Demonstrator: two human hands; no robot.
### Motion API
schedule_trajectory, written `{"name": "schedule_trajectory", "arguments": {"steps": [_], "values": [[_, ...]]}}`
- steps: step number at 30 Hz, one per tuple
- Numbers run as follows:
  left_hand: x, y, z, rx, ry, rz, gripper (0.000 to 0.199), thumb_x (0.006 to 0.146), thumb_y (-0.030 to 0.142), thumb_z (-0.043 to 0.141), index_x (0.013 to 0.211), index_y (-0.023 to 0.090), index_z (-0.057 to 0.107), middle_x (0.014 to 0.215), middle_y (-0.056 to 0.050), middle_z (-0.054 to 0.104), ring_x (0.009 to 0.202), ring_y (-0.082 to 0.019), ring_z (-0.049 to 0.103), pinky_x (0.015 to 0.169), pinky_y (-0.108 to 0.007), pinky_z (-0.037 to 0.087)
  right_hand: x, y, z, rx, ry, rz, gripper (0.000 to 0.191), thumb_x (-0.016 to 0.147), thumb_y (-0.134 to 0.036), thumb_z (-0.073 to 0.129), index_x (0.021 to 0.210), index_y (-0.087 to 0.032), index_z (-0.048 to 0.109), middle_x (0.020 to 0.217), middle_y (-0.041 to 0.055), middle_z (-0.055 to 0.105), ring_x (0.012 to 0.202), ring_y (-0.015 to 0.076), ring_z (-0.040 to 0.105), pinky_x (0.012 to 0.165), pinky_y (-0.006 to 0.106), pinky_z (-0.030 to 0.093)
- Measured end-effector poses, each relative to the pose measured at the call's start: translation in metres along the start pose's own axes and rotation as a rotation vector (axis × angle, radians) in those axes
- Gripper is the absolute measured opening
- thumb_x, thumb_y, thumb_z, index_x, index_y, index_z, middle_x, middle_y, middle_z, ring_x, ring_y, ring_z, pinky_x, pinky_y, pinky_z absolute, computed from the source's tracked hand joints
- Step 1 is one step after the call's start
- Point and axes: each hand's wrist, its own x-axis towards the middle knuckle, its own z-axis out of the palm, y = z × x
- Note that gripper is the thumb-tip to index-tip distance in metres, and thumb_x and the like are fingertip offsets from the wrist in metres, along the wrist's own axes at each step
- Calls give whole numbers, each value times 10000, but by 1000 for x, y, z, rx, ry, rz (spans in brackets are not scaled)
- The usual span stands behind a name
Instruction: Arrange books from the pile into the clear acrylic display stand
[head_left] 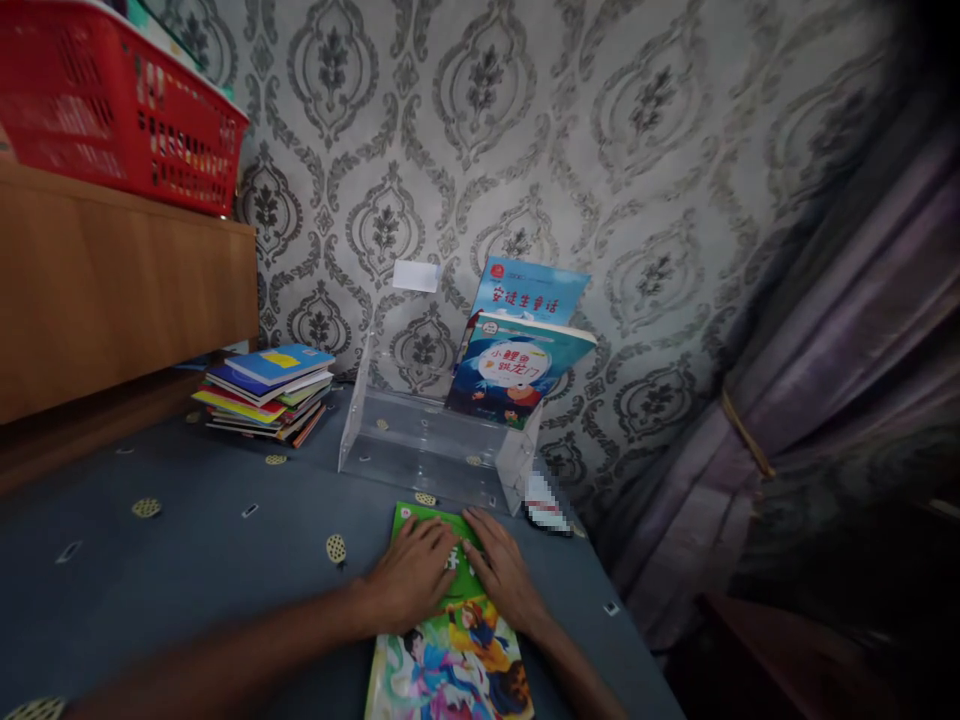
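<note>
A green picture book (pixel 450 665) with colourful painted figures lies flat near the front of the table. Across its upper left part rests my left hand (pixel 412 575), fingers stretched out over the cover. My right hand (pixel 504 575) lies along the upper right of the same book, its fingers also extended. Both palms press or rest on the cover, hiding part of the title. Just beyond stands a clear acrylic book rack (pixel 420 455). Two books lean in its right side: a dark blue one (pixel 517 370) in front and a light blue one (pixel 534 285) behind.
A messy stack of books (pixel 270 390) sits on the patterned blue table cover (pixel 225 580) at back left. A red plastic basket (pixel 127 110) stands on a wooden cabinet (pixel 127 290). A blurred-out item (pixel 547 503) lies right of the rack, and a curtain (pixel 720 430) hangs at right.
</note>
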Motion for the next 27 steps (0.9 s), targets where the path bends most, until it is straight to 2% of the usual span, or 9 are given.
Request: {"name": "schedule_trajectory", "arguments": {"steps": [7, 11, 14, 18, 20, 23, 27], "values": [[0, -1, 0, -5, 51, 12, 348, 975, 243, 426, 1305, 217, 531, 1362, -111, 608, 1340, -259, 487, 1177, -493, 308, 3, 0, 0, 22, 16, -43, 497, 996, -412, 401, 1391, -161, 570, 1361, 145, 627, 1296, 284, 557, 1112, 495, 431], [0, 0, -6, 68, -1, 26, 350, 972, 234, 420, 1298, 192, 537, 1362, -127, 599, 1307, -273, 506, 1154, -493, 325, 5, -10, -5, 16, 9, -45, 458, 986, -357, 434, 1368, -153, 583, 1300, 145, 653, 1227, 277, 580, 1082, 457, 436], [4, -4, -9, 92, -57, 49, 347, 977, 224, 404, 1289, 171, 546, 1332, -140, 611, 1296, -280, 513, 1158, -504, 315, 5, -17, -13, -41, 0, 7, 439, 971, -336, 474, 1332, -128, 612, 1225, 158, 680, 1147, 290, 598, 1019, 434, 454], [14, -21, -16, 92, -112, 183, 339, 982, 224, 404, 1289, 176, 540, 1320, -122, 609, 1286, -245, 516, 1156, -445, 343, 0, -19, -24, -102, 11, 112, 358, 971, -296, 455, 1159, -127, 709, 1082, 148, 728, 1016, 264, 635, 930, 374, 452], [19, -33, -23, 129, -140, 247, 304, 1005, 244, 374, 1230, 173, 565, 1265, -108, 625, 1230, -228, 547, 1120, -423, 382, -4, -21, -30, -111, 10, 182, 354, 977, -311, 438, 1028, -137, 742, 988, 125, 746, 912, 239, 654, 808, 317, 446], [26, -47, -35, 244, -170, 305, 322, 1031, 279, 317, 1142, 145, 588, 1185, -113, 632, 1189, -232, 556, 1085, -440, 401, -9, -28, -34, -118, -14, 270, 427, 997, -360, 406, 839, -152, 744, 763, 80, 722, 697, 194, 623, 629, 277, 358], [30, -50, -48, 438, -251, 333, 345, 1041, 288, 302, 1054, 128, 608, 1112, -136, 629, 1117, -260, 567, 1011, -441, 431, -9, -36, -36, -102, -12, 269, 441, 1005, -392, 423, 810, -152, 738, 682, 57, 682, 640, 173, 588, 596, 275, 303]]}}
